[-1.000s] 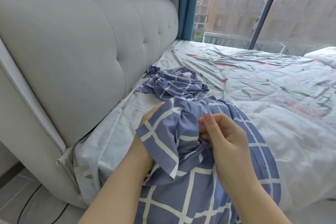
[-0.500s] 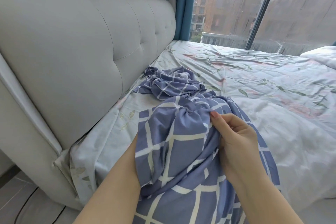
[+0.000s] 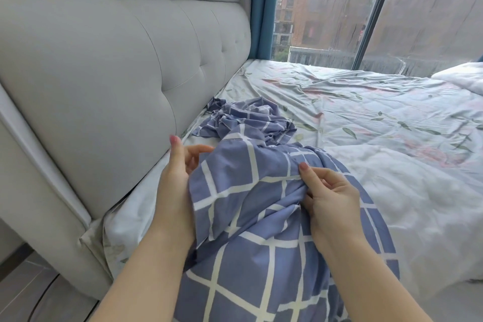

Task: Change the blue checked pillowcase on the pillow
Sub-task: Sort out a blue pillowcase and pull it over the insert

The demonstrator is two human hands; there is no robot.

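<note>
Pillowcase (image 3: 261, 217) work, mid-step: you're holding the blue checked cloth in the lower centre of the frame, and it's draping toward you over the bed (image 3: 392, 144) edge. Your right hand (image 3: 326, 198) is pinching a gathered fold. Your left hand (image 3: 177, 185) is sitting at the cloth's left edge, thumb up, fingers partly behind the fabric; can't tell if it's gripping. Another crumpled checked cloth (image 3: 248, 117) is lying mid-frame against the headboard (image 3: 117, 73). Pillow isn't showing. You're probably hunting for the opening; the next move is calling for both hands on the hem, spreading it.
</note>
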